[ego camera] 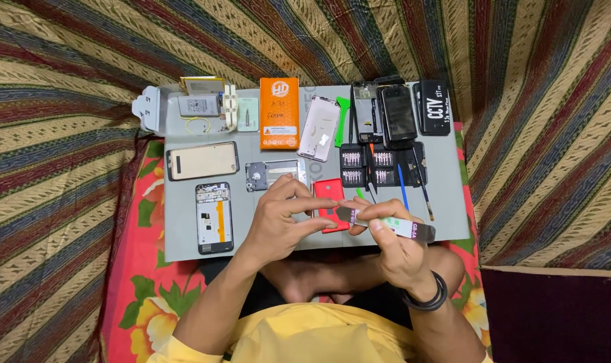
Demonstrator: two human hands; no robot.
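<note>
Striped cloth surrounds a grey worktop (pixel 184 242) of phone parts; at lower centre the left hand (pixel 278 218) pinches a red rectangular phone shell (pixel 329 202), the right hand (pixel 393 249) grips a flat metal pry tool (pixel 393 225) lying left-right, tip at the shell's right edge.

Grey counter (pixel 453 202) resting on a red floral cloth (pixel 141 282). Lying directly on it: an orange box (pixel 279 113), a gold phone back (pixel 202 160), an opened phone (pixel 214 218), a silver back cover (pixel 319 128), a red phone (pixel 329 202), a black bit case (pixel 379 167) and a green pry tool (pixel 342 117).
</note>
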